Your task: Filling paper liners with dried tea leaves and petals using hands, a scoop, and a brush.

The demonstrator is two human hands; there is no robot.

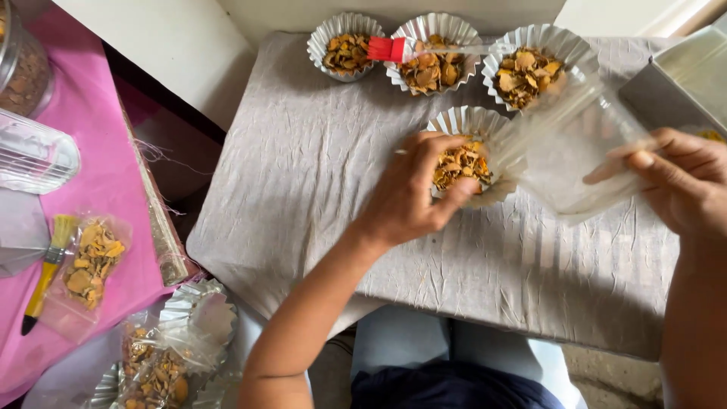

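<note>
Item, your left hand: fingers curled around the near rim of a fluted foil cup, thumb against its side, grasping it. The cup holds dried orange-yellow flakes and lies tilted toward the right, at the middle of the table, which is draped in grey cloth.

Item, your right hand: fingers pinched shut on the far edge of a clear plastic bag. The bag's mouth meets the cup's rim, touching it.

Item, three more foil cups along the table's far edge, each filled with the same flakes: left cup, middle cup, right cup. A brush with a red band rests across the left and middle cups.

Item, pink cloth to your left, carrying a small sealed bag of flakes and, just beside it, a yellow-handled brush.

Item, lower left: filled bags heaped with empty foil cups.

Item, grey metal box, far right, near your right hand.
</note>
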